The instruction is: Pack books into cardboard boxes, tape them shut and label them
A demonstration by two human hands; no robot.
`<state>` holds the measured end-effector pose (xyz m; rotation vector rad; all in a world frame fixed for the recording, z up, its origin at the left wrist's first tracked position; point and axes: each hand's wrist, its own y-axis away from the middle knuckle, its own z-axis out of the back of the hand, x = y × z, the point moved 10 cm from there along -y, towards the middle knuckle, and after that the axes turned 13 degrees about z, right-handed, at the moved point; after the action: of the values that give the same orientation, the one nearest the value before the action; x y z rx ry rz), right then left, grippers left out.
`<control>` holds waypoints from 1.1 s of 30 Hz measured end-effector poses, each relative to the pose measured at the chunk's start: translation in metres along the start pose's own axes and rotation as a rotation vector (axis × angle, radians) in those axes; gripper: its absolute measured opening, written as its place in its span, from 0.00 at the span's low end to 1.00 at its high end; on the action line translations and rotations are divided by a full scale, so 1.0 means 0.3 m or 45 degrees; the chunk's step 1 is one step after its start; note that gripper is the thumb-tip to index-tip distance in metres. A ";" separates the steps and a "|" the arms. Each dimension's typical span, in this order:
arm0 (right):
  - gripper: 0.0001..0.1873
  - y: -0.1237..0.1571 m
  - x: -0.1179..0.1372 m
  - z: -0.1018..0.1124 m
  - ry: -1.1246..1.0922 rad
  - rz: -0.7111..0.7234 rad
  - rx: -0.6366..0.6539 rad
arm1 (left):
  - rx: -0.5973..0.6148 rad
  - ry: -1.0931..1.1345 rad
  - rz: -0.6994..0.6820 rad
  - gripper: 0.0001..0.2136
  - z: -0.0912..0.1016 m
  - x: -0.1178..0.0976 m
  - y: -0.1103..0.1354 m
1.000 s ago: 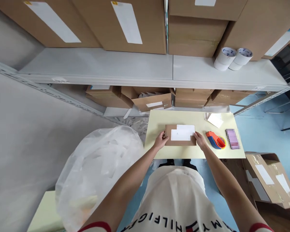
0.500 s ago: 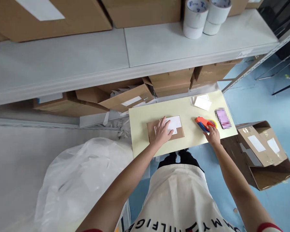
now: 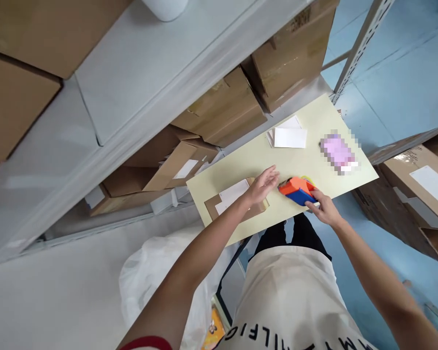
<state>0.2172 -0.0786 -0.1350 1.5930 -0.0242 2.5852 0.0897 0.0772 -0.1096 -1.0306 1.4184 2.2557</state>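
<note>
My right hand point(image 3: 324, 206) is wrapped round the handle of an orange and blue tape dispenser point(image 3: 296, 190), which is just above or on the pale yellow tabletop. A yellow ring of tape shows behind it. My left hand point(image 3: 262, 185) hovers over the right end of a small flat cardboard box point(image 3: 213, 206), its fingers stretched towards the dispenser and nothing visible in them. A white label point(image 3: 232, 194) covers much of the box's top. Part of the box is hidden under my left hand and forearm.
White cards point(image 3: 290, 138) and a pixelated pink phone point(image 3: 337, 151) lie on the table point(image 3: 255, 167). Cardboard boxes point(image 3: 222, 109) fill the shelf behind. An open carton point(image 3: 419, 182) stands on the right, and a white plastic bag point(image 3: 160, 272) bulges on the left.
My left hand has lifted off the label and moved right to the box's end. The dispenser, gripped by my right hand, is closer to the box. The camera view has turned and shifted right.
</note>
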 end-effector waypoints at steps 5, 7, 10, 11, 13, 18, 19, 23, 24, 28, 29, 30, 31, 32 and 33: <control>0.24 0.069 0.053 -0.039 -0.463 -0.053 0.008 | 0.447 0.273 0.142 0.25 -0.117 -0.074 0.034; 0.25 0.082 0.061 -0.059 -0.581 -0.083 0.020 | 0.480 0.320 0.172 0.23 -0.130 -0.090 0.045; 0.25 0.101 0.064 -0.082 -0.671 -0.127 -0.005 | 0.426 0.405 0.202 0.21 -0.135 -0.088 0.047; 0.25 0.108 0.065 -0.089 -0.689 -0.141 -0.024 | 0.387 0.436 0.209 0.20 -0.132 -0.082 0.046; 0.25 0.123 0.074 -0.104 -0.736 -0.151 -0.078 | 0.333 0.495 0.227 0.19 -0.126 -0.066 0.050; 0.22 0.172 0.114 -0.141 -0.866 -0.145 -0.234 | 0.521 0.573 0.367 0.24 -0.132 -0.030 0.101; 0.21 0.183 0.119 -0.151 -0.874 -0.158 -0.250 | 0.561 0.565 0.407 0.25 -0.129 -0.022 0.111; 0.23 0.218 0.122 -0.194 -0.922 -0.249 -0.301 | 0.460 0.297 0.480 0.20 -0.083 0.008 0.112; 0.24 0.221 0.119 -0.204 -0.930 -0.271 -0.317 | 0.395 0.174 0.467 0.17 -0.069 0.007 0.104; 0.27 0.216 0.096 -0.235 -0.945 -0.333 -0.380 | 0.199 -0.506 0.283 0.06 -0.057 -0.065 0.070; 0.27 0.212 0.087 -0.241 -0.956 -0.345 -0.397 | 0.170 -0.684 0.219 0.05 -0.064 -0.093 0.061; 0.28 0.209 0.075 -0.246 -0.966 -0.358 -0.419 | 0.150 -0.842 0.161 0.05 -0.073 -0.120 0.050; 0.29 0.206 0.062 -0.249 -0.970 -0.372 -0.445 | 0.136 -0.974 0.121 0.06 -0.082 -0.143 0.038; 0.29 0.204 0.048 -0.251 -0.969 -0.389 -0.472 | 0.129 -1.080 0.097 0.07 -0.091 -0.160 0.025; 0.29 0.203 0.032 -0.253 -0.965 -0.411 -0.498 | 0.126 -1.162 0.085 0.08 -0.097 -0.172 0.009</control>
<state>0.1394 -0.1330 -0.1580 2.0765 -0.2829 1.5105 0.1367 0.0573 -0.0795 0.1217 1.1129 2.1875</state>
